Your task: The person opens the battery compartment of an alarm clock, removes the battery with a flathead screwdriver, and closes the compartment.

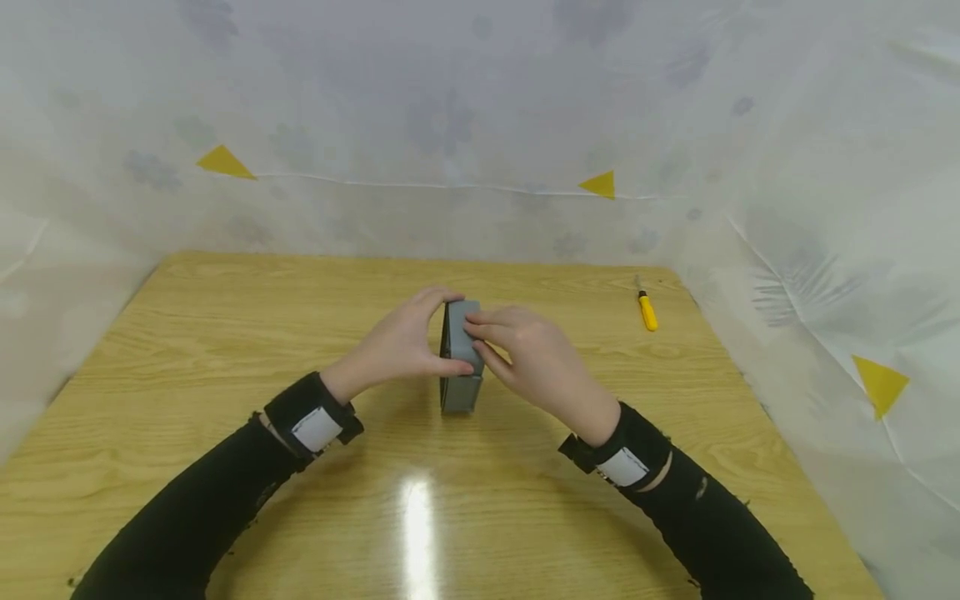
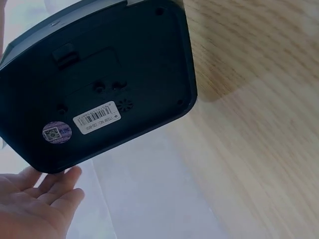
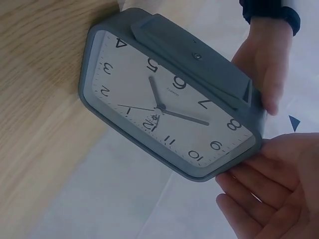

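A grey alarm clock [image 1: 465, 337] stands on one end on the table. Its white dial [image 3: 172, 112] with dark numerals shows in the right wrist view. The dark back [image 2: 144, 64], bearing a barcode label and a round purple sticker, fills much of the left wrist view. My left hand [image 1: 401, 337] grips the clock near its upper end, fingers on the far side and thumb on the near side. Across from it, my right hand [image 1: 536, 358] touches the clock's upper end with its fingertips. In the right wrist view its fingers lie against the corner of the case.
A yellow-handled screwdriver [image 1: 647, 312] lies toward the back right of the wooden table [image 1: 300, 308]. White patterned sheeting [image 1: 450, 108] rises behind the table and along its sides, with yellow triangular pieces [image 1: 225, 162] on it.
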`<action>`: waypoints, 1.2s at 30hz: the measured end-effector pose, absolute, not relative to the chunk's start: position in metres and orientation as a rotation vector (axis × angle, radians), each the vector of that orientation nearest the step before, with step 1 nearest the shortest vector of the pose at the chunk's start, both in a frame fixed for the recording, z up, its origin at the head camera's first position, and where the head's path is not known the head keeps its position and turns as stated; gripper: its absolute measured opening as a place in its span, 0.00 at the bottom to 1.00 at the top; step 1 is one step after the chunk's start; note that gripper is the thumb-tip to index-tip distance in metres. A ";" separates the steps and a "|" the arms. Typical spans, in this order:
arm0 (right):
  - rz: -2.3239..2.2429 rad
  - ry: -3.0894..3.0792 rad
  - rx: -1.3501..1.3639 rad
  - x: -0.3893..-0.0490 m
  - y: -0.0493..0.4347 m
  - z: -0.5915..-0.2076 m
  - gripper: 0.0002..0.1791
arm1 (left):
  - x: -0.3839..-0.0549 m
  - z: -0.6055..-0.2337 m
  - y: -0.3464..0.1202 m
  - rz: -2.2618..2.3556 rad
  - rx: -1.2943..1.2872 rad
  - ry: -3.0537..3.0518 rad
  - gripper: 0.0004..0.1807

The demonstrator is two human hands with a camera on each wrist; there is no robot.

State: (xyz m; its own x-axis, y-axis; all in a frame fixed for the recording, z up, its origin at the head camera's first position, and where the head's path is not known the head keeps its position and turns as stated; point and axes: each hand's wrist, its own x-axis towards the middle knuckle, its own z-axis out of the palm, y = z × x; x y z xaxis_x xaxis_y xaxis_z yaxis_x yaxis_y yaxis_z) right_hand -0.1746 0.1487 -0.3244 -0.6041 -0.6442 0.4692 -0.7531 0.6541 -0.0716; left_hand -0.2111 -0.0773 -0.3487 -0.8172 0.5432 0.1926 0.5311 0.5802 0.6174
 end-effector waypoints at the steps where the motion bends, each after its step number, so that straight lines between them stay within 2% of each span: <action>1: 0.367 -2.467 1.100 -0.175 0.148 -0.324 0.17 | -0.211 -0.349 -0.078 1.065 0.937 2.775 0.62; 6: 0.347 -2.461 1.101 -0.175 0.148 -0.326 0.16 | -0.209 -0.357 -0.084 1.058 0.868 2.725 0.77; 9: 0.348 -2.461 1.098 -0.174 0.148 -0.326 0.16 | -0.210 -0.368 -0.088 1.084 0.840 2.670 0.80; 19: 0.372 -2.458 1.085 -0.175 0.149 -0.324 0.16 | -0.214 -0.406 -0.088 1.055 0.765 2.460 0.76; 29: 0.378 -2.473 1.086 -0.174 0.150 -0.324 0.17 | -0.214 -0.407 -0.083 1.013 0.768 2.493 0.66; 36: 0.376 -2.513 1.103 -0.173 0.151 -0.324 0.25 | -0.216 -0.409 -0.082 0.992 0.733 2.520 0.63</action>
State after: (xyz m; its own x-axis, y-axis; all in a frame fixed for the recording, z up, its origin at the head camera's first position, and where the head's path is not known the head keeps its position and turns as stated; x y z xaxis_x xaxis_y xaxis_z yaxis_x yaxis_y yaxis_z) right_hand -0.1728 0.1506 -0.3239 -0.6253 -0.6485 0.4340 -0.7471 0.6582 -0.0929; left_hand -0.2159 -0.0823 -0.4090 -0.8113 0.5728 -0.1170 0.3394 0.6244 0.7036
